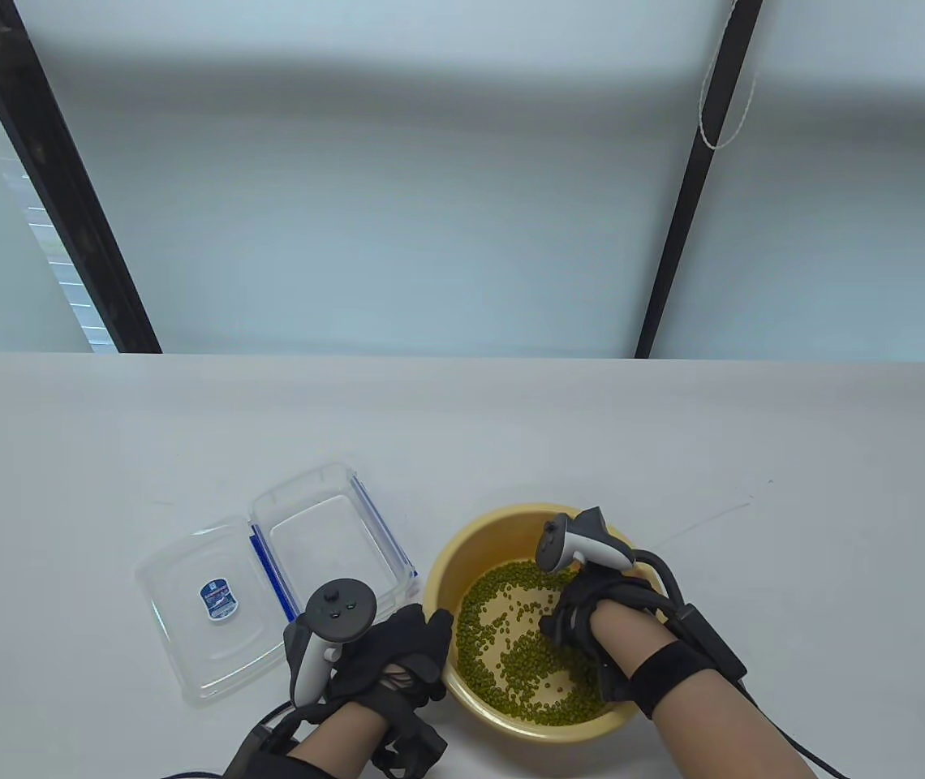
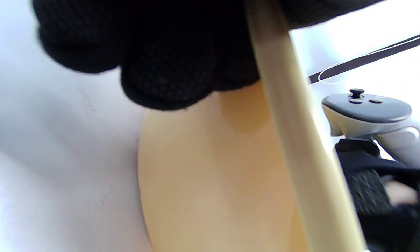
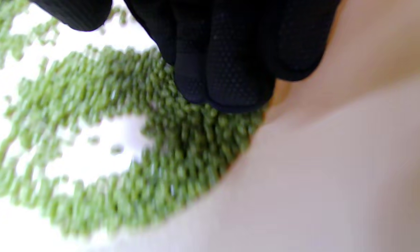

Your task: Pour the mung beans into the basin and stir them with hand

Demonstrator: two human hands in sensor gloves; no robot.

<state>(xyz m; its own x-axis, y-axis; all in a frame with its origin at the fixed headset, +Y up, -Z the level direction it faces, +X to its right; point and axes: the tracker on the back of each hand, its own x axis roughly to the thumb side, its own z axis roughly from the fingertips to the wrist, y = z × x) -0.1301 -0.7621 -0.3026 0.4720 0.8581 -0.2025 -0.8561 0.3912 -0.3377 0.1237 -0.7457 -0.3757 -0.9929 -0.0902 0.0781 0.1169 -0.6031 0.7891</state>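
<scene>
A yellow basin [image 1: 503, 514] stands near the table's front edge with green mung beans [image 1: 511, 677] spread over its floor, leaving bare patches. My left hand [image 1: 407, 649] grips the basin's left rim; in the left wrist view its fingers [image 2: 168, 70] curl against the outer wall [image 2: 210, 182] just under the rim [image 2: 293, 147]. My right hand [image 1: 574, 621] reaches down inside the basin. Its fingertips [image 3: 227, 80] are held together, fairly straight, and touch the mung beans [image 3: 168, 157] near the inner wall [image 3: 335, 157].
An empty clear plastic box [image 1: 324, 531] with blue clips lies left of the basin, its lid [image 1: 203, 608] folded open beside it. The right hand's tracker [image 2: 367, 110] and cables [image 1: 698, 625] hang over the basin's right side.
</scene>
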